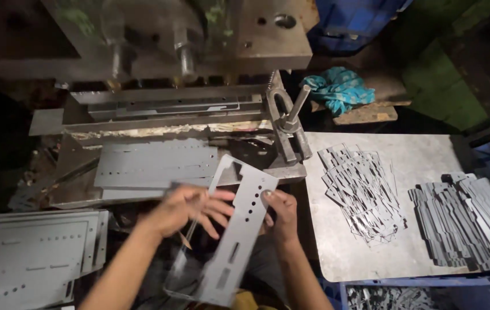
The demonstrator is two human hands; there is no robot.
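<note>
Both hands hold a long grey punched plate (239, 229) tilted in front of the person, below the press (164, 63). The left hand (190, 209) has its fingers spread loosely along the plate's left edge, touching it rather than gripping tight. The right hand (279, 215) pinches the plate's right edge, thumb pressed on its face near the top. To the right, a metal tabletop (428, 155) carries a pile of cutouts (362, 192) and a stack of strips (466, 227). A sheet stack (30, 258) lies at the left, and a teal rag (337, 89) beyond the tabletop.
</note>
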